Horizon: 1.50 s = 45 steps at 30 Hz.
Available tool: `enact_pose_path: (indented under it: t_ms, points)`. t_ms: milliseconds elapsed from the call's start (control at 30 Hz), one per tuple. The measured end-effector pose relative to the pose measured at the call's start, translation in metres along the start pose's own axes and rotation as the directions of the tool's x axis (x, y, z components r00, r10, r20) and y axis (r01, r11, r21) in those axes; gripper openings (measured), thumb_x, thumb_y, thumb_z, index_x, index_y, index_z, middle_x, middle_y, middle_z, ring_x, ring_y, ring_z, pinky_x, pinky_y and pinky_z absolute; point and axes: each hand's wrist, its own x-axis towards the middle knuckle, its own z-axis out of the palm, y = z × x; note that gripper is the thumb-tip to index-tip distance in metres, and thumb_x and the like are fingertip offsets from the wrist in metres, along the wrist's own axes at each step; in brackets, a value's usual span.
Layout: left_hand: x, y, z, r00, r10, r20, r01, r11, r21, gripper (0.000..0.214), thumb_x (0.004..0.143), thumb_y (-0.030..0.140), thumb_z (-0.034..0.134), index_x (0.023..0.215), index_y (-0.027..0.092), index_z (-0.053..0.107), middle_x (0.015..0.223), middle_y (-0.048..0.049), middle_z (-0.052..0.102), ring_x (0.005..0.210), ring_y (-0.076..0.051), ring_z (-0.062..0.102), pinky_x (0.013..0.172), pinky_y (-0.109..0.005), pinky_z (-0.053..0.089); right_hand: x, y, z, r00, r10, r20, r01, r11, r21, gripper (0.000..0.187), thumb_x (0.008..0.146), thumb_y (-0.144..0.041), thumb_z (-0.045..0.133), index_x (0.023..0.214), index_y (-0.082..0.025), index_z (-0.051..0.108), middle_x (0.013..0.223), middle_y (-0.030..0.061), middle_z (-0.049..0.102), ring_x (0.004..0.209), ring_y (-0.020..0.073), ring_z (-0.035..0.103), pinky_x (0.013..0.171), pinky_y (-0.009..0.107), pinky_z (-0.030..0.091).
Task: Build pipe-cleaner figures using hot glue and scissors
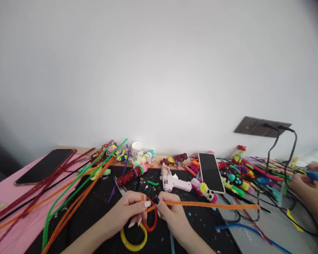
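Note:
My left hand (131, 210) and my right hand (172, 213) meet over the black mat (95, 211), both pinching an orange pipe cleaner (212, 204) that stretches out to the right. The left fingers also lie against scissors (120, 187) with red and yellow handle loops (137, 236) below the hands. The fingers of both hands are closed.
A pink glue gun (173, 181), a phone (211, 172) and small pipe-cleaner figures (134, 171) lie behind the hands. Long orange, green and red pipe cleaners (69, 197) fan out at left beside a second phone (43, 165). Another person's hands (311, 183) work at right among cables (281, 148).

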Motion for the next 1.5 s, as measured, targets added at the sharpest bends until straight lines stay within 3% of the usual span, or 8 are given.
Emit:
enact_pose_path:
  t_ms: [367, 700, 800, 933, 1000, 1100, 1300, 1500]
  points:
    - [-0.009, 0.001, -0.004, 0.883, -0.22, 0.414, 0.228, 0.973, 0.031, 0.028, 0.068, 0.031, 0.061, 0.046, 0.014, 0.062, 0.036, 0.0026, 0.052, 0.023, -0.003, 0.031, 0.026, -0.016, 0.018, -0.006, -0.013, 0.01, 0.973, 0.013, 0.228, -0.03, 0.997, 0.071, 0.045, 0.081, -0.048, 0.052, 0.051, -0.016, 0.043, 0.048, -0.0058, 0.037, 0.045, 0.0065, 0.032, 0.043, 0.019, 0.023]
    - [-0.008, 0.0, 0.002, 0.824, -0.397, 0.404, 0.394, 0.914, 0.095, 0.02, 0.056, 0.022, 0.055, 0.037, 0.016, 0.054, 0.03, 0.0038, 0.049, 0.017, -0.004, 0.031, 0.017, -0.013, 0.02, -0.008, -0.005, 0.011, 0.938, 0.101, 0.333, -0.132, 0.989, 0.071, 0.036, 0.076, -0.041, 0.061, 0.054, -0.016, 0.046, 0.051, -0.0063, 0.04, 0.048, 0.0066, 0.032, 0.045, 0.019, 0.024]
    - [-0.005, -0.003, 0.003, 0.853, -0.368, 0.371, 0.347, 0.93, 0.125, 0.023, 0.056, 0.028, 0.056, 0.038, 0.015, 0.051, 0.033, 0.0031, 0.049, 0.018, -0.004, 0.031, 0.017, -0.015, 0.02, -0.007, -0.005, 0.011, 0.953, 0.115, 0.279, -0.12, 0.993, -0.002, 0.031, 0.075, -0.032, 0.059, 0.053, -0.017, 0.044, 0.049, -0.0068, 0.037, 0.047, 0.0064, 0.03, 0.044, 0.019, 0.023]
    - [-0.005, 0.002, 0.005, 0.973, -0.122, 0.196, 0.075, 0.97, 0.233, 0.031, 0.072, 0.037, 0.054, 0.05, 0.016, 0.047, 0.042, 0.0059, 0.045, 0.031, -0.004, 0.036, 0.03, -0.015, 0.027, -0.001, -0.008, 0.009, 0.993, 0.12, 0.01, -0.12, 0.993, -0.014, 0.027, 0.074, -0.025, 0.052, 0.052, -0.019, 0.039, 0.048, -0.006, 0.037, 0.045, 0.0074, 0.032, 0.043, 0.02, 0.024]
    - [-0.005, 0.007, 0.006, 0.989, 0.101, 0.105, -0.136, 0.894, 0.428, 0.029, 0.077, 0.032, 0.056, 0.055, 0.015, 0.047, 0.052, 0.0058, 0.044, 0.042, -0.005, 0.04, 0.04, -0.016, 0.03, 0.002, -0.009, 0.007, 0.992, 0.091, -0.089, -0.094, 0.995, -0.028, 0.027, 0.075, -0.026, 0.05, 0.051, -0.02, 0.037, 0.047, -0.0064, 0.034, 0.045, 0.0076, 0.03, 0.043, 0.02, 0.024]
    - [-0.006, 0.011, 0.004, 0.929, 0.349, 0.123, -0.327, 0.62, 0.713, 0.026, 0.083, 0.027, 0.052, 0.06, 0.015, 0.05, 0.063, 0.0035, 0.047, 0.057, -0.008, 0.045, 0.052, -0.018, 0.033, 0.004, -0.008, 0.006, 0.988, 0.049, -0.147, -0.057, 0.997, -0.054, 0.03, 0.077, -0.028, 0.048, 0.05, -0.02, 0.036, 0.046, -0.0066, 0.032, 0.044, 0.008, 0.029, 0.043, 0.021, 0.023]
    - [-0.005, 0.005, -0.004, 0.831, 0.449, 0.328, -0.436, 0.161, 0.885, 0.033, 0.094, 0.025, 0.03, 0.074, 0.015, 0.054, 0.069, -0.0013, 0.052, 0.06, -0.012, 0.05, 0.053, -0.022, 0.034, 0.002, -0.004, 0.007, 0.992, 0.026, -0.123, -0.027, 1.0, 0.0, 0.034, 0.082, -0.033, 0.048, 0.052, -0.02, 0.038, 0.047, -0.0066, 0.032, 0.044, 0.0085, 0.027, 0.043, 0.023, 0.021]
    - [-0.005, 0.006, -0.005, 0.791, 0.495, 0.36, -0.452, 0.077, 0.889, 0.033, 0.094, 0.023, 0.029, 0.079, 0.014, 0.057, 0.068, -0.0022, 0.054, 0.057, -0.012, 0.05, 0.051, -0.022, 0.036, 0.001, 0.003, 0.006, 0.995, 0.018, -0.098, -0.009, 0.996, 0.09, 0.035, 0.084, -0.041, 0.047, 0.057, -0.02, 0.039, 0.049, -0.0067, 0.031, 0.044, 0.0087, 0.023, 0.043, 0.023, 0.019]
